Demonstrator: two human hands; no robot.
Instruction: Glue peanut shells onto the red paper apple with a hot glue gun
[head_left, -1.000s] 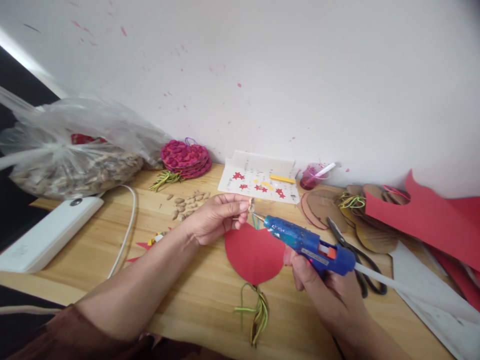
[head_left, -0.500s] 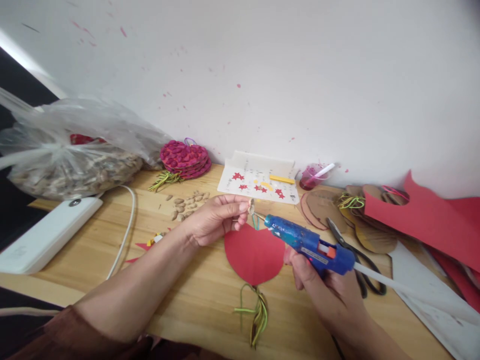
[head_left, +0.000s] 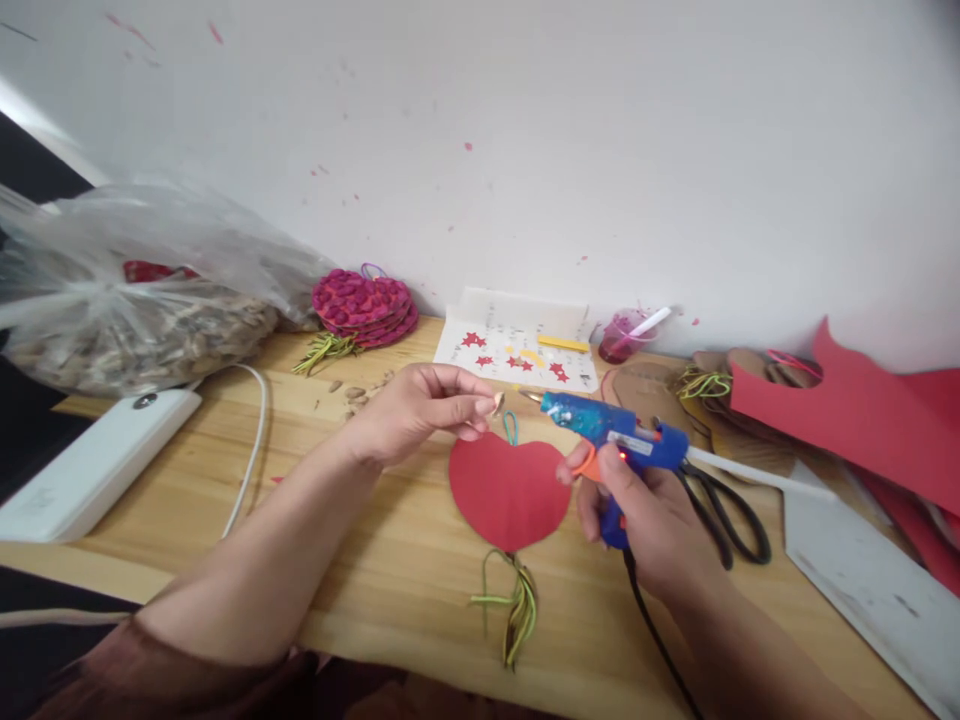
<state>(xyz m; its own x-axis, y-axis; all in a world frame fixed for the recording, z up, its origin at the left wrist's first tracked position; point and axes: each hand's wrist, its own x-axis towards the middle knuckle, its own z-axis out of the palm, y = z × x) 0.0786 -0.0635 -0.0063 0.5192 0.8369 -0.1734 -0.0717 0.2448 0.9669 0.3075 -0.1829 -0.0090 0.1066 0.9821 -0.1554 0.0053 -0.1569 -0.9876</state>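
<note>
My left hand (head_left: 420, 412) pinches a small pale shell (head_left: 497, 403) between thumb and fingertips, just above the top of a red paper heart (head_left: 508, 490) lying on the wooden table (head_left: 375, 590). My right hand (head_left: 645, 510) grips a blue glue gun (head_left: 611, 428) by its handle, a finger on the orange trigger. Its metal nozzle points left, a short gap from the shell. A teal loop sticks up from the heart's notch, and green and yellow strings (head_left: 517, 610) trail from its lower tip.
A clear bag of shells (head_left: 142, 310) and a white power strip (head_left: 90, 465) lie at the left. A stack of pink hearts (head_left: 364, 305), a star sheet (head_left: 517, 350) and a pink cup (head_left: 621, 340) line the wall. Scissors (head_left: 720, 515), cardboard cut-outs and red paper (head_left: 855, 410) fill the right.
The glue gun has pulled back from the shell and levelled out, its nozzle now a little apart from it. My left hand keeps the shell pinched in about the same spot.
</note>
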